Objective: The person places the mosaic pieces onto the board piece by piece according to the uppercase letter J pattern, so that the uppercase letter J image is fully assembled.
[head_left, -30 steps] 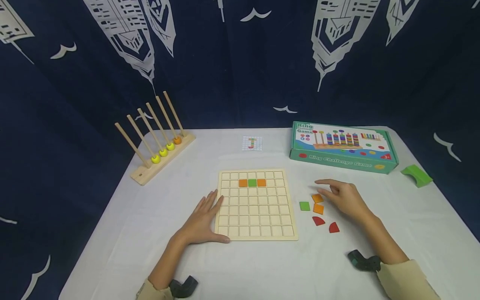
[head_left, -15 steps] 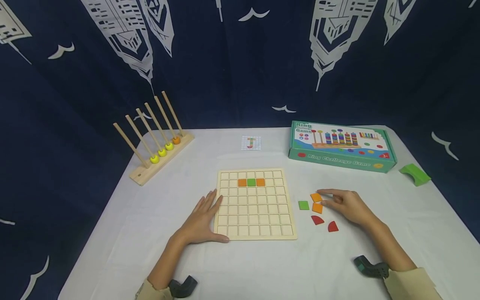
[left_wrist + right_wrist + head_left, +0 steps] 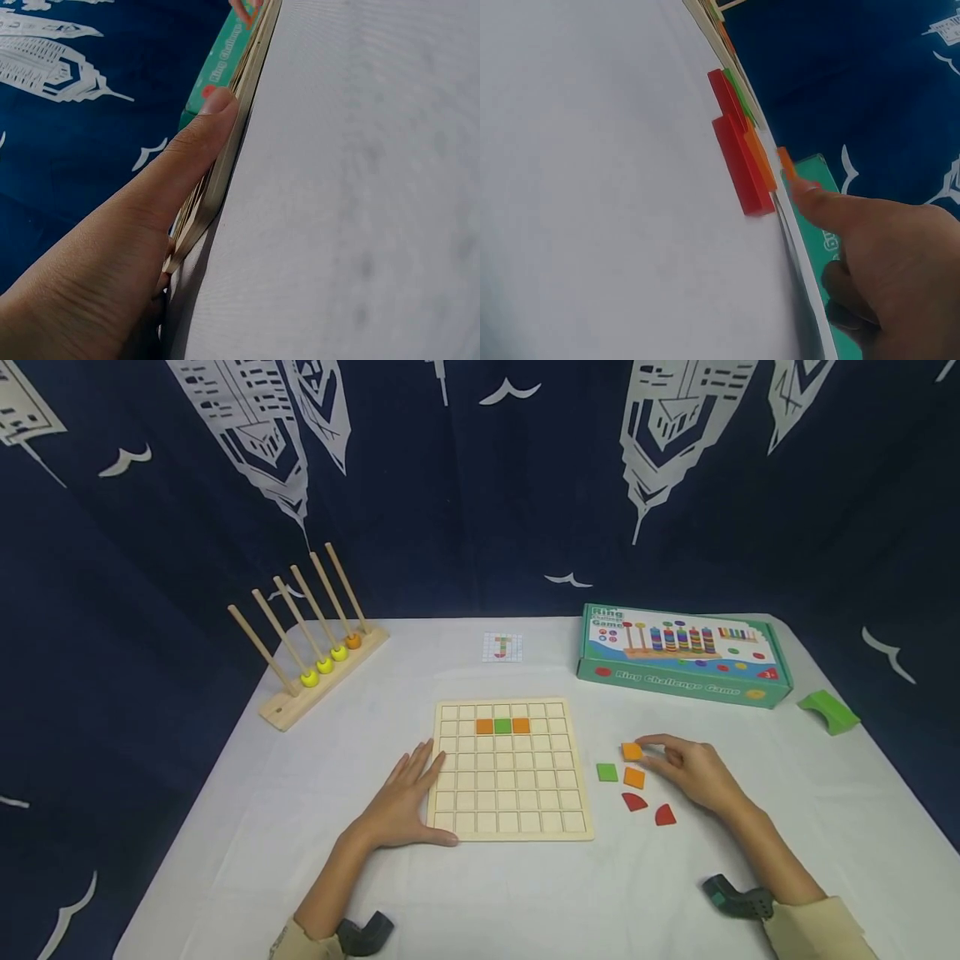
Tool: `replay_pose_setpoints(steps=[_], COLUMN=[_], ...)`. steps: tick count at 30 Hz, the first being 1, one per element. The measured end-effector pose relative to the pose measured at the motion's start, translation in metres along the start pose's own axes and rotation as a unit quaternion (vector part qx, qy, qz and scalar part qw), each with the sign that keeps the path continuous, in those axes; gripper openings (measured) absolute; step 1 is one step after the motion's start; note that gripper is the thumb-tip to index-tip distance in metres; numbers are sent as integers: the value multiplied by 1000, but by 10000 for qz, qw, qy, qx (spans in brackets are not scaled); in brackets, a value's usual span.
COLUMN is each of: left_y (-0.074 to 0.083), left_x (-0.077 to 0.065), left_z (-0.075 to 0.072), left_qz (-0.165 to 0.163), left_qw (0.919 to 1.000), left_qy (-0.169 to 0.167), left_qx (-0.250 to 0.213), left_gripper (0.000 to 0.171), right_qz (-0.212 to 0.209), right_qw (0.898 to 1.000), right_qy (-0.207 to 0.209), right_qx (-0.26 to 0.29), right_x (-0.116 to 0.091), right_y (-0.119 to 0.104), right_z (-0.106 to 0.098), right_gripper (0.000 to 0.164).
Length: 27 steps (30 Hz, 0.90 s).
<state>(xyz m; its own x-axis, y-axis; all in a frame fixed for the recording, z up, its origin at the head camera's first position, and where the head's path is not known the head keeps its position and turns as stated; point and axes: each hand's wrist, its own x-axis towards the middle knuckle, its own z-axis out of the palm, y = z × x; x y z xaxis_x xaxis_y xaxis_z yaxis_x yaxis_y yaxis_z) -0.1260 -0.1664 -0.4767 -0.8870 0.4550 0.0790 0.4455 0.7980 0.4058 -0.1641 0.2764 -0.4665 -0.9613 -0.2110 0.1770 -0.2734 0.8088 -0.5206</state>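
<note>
In the head view my right hand pinches an orange square tile between thumb and index finger. The right wrist view has that orange tile raised a little above the table. My left hand rests with spread, straight fingers at the lower left corner of a wooden grid board; its thumb lies along the near edge. On the board, an orange, a green and another orange tile form a row. Beside my right hand lie a green tile, an orange tile and two red quarter-circle pieces.
A small pattern card lies behind the board. The green Ring Challenge Game box is at the back right, with a green arch block beside it. A wooden peg stand with several beads stands at the back left.
My right hand has reached over to the loose tiles, closed its finger and thumb on the far orange tile and lifted it slightly. The left hand has stayed at the board.
</note>
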Motion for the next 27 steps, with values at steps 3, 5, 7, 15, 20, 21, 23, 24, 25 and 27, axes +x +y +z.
replay_pose_setpoints(steps=[3, 5, 7, 15, 20, 21, 23, 24, 25, 27], left_y=[-1, -2, -2, -1, -1, -1, 0, 0, 0, 1], left_x=[-1, -1, -1, -1, -1, -1, 0, 0, 0, 0], left_z=[0, -1, -1, -1, 1, 1, 1, 1, 1, 1], left_qz=[-28, -22, 4, 40, -14, -27, -25, -23, -16, -11], left_qw=[10000, 10000, 10000, 10000, 10000, 10000, 10000, 10000, 10000, 10000], left_qy=[8, 34, 57, 69, 16, 2, -8, -10, -6, -14], left_qx=[37, 28, -13, -30, -5, -2, 4, -13, -11, -14], left_gripper=[126, 126, 126, 126, 126, 126, 126, 126, 126, 126], right_qz=[-137, -204, -247, -615, -841, -893, -1000, -1064, -1119, -1226], right_qw=[9994, 9985, 9980, 9971, 9957, 9953, 9942, 9936, 9930, 9919], right_qy=[327, 498, 582, 450, 319, 314, 279, 261, 237, 203], right_qx=[26, 37, 40, 63, 201, 224, 276, 277, 281, 248], right_x=[3, 6, 8, 20, 31, 33, 38, 40, 42, 46], right_y=[-7, -14, -22, -52, -73, -78, -87, -92, -96, -103], right_z=[3, 6, 10, 34, 50, 53, 58, 61, 64, 69], right_gripper=[32, 31, 30, 31, 30, 29, 29, 29, 29, 29])
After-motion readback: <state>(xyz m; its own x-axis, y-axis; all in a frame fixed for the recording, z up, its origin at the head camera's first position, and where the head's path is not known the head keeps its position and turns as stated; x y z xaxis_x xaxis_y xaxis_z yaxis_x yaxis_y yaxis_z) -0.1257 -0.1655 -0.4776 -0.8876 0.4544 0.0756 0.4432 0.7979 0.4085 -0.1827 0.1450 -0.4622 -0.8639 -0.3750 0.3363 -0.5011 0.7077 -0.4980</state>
